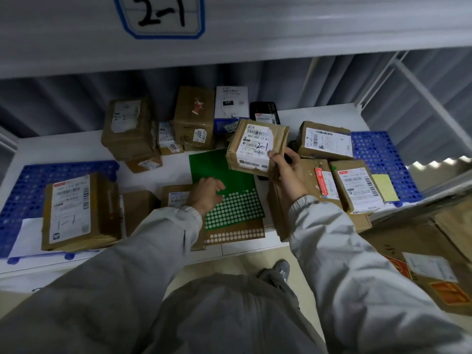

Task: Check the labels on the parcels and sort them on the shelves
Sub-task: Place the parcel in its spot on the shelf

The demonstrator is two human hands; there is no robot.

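A white shelf [319, 116] spans the view beneath an upper shelf edge [281, 29] that carries a blue-framed tag [159, 15] reading 2-1. Both grey-sleeved arms reach forward over the shelf's front edge. The right hand [286, 169] is raised above the shelf, fingers and thumb curled round the lower right corner of a small brown parcel [256, 148], held tilted with its white label [254, 146] facing the camera; 2-1 is handwritten on it. The left hand [205, 191] is lower, fingers loosely bent and holding nothing, resting at the edge of a green sheet [224, 180] of white round stickers, just beside a small box [176, 196]. The hands are well apart. Blue perforated trays [18, 195] sit at both ends, the left one carrying a large labelled box [76, 213]. More boxes [194, 116] crowd the back of the shelf, and two labelled ones [355, 185] lie near the right wrist. Bare shelf shows at the back right and in a strip between the left tray and the back boxes. A large carton [421, 256] stands on the floor at right.
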